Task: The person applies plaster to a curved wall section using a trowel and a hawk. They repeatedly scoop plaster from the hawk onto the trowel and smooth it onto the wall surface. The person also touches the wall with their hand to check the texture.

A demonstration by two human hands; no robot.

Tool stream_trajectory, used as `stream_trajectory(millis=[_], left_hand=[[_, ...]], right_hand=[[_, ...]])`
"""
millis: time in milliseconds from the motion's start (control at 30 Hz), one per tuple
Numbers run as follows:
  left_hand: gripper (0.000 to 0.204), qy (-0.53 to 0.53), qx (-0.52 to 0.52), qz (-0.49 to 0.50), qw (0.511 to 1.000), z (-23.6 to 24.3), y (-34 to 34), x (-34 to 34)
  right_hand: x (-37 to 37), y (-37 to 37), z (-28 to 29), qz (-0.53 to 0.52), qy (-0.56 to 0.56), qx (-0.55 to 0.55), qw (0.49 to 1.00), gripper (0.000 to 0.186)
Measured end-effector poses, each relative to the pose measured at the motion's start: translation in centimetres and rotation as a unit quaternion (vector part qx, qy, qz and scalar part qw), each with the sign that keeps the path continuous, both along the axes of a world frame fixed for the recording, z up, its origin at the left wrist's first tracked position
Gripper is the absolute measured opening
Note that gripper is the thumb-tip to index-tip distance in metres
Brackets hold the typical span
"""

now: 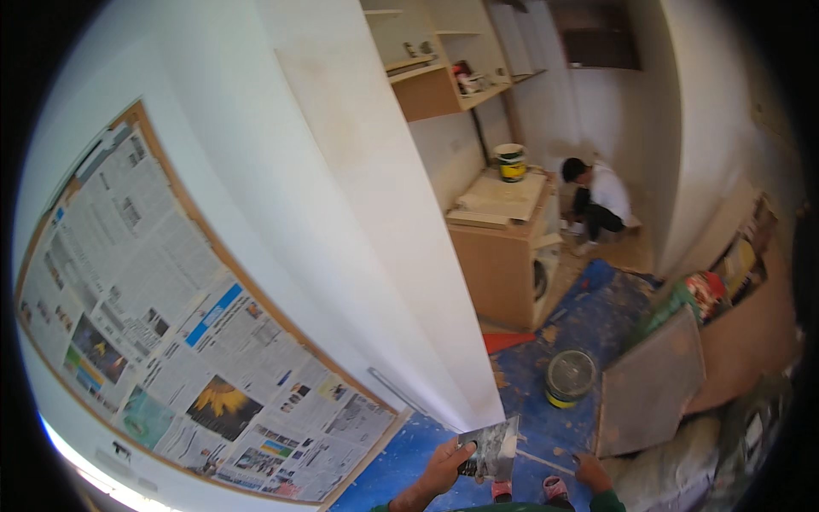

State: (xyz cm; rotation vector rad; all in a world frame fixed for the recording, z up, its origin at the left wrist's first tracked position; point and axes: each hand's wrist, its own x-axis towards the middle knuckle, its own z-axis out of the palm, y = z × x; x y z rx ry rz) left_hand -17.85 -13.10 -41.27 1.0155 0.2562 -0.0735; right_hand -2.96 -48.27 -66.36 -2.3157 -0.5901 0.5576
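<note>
A white wall (341, 188) fills the middle of the view, and at its left a framed panel (226, 303) is covered in newspaper. A stained blue sheet (529, 363) spreads over the floor. Beyond the wall's edge stands a brown desk (490, 273), with open shelves (426, 96) above it. Farther back, another person (607, 194) crouches near the far wall. A grey board (648, 388) leans at the right. One bucket (510, 162) sits on the desk; a lidded tub (570, 375) stands on the sheet. Below, the left grip (442, 469) grasps a smeared flat plate (495, 452), its thumb on top, low in front of the wall. The right grip (590, 472) is curled beside a thin pale strip (546, 462); whether it holds that, I cannot tell.
</note>
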Motion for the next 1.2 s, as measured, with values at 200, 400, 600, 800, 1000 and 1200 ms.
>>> stream_trajectory(millis=[200, 400, 600, 800, 1000, 1200], left_hand=[[0.046, 0.032, -0.003, 0.193, 0.981, 2.2, -0.6, 0.1], [0.049, -0.038, -0.082, 0.289, 0.953, 3.4, -4.0, 2.6], [0.054, -0.045, -0.052, 0.359, 0.931, 3.1, -6.3, 6.1], [0.042, -0.076, -0.039, 0.374, 0.923, 5.4, -8.8, 9.5], [0.035, -0.043, -0.017, 0.405, 0.913, 5.5, -10.3, 12.3], [0.024, -0.047, -0.068, 0.432, 0.898, 3.2, -10.7, 14.3]], right_hand=[[8.8, 4.6, -4.8, 0.174, 0.061, -0.054, 0.981, 0.051], [14.7, 6.7, -0.1, 0.195, 0.084, -0.086, 0.973, 0.057], [22.6, 4.9, -1.6, 0.099, 0.263, -0.09, 0.956, 0.04], [24.8, 6.1, 9.2, -0.008, 0.541, 0.317, 0.779, 0.036], [24.0, 8.3, 18.0, 0.088, 0.627, 0.437, 0.639, 0.048], [21.4, 9.8, 20.6, 0.173, 0.678, 0.407, 0.587, 0.05]])
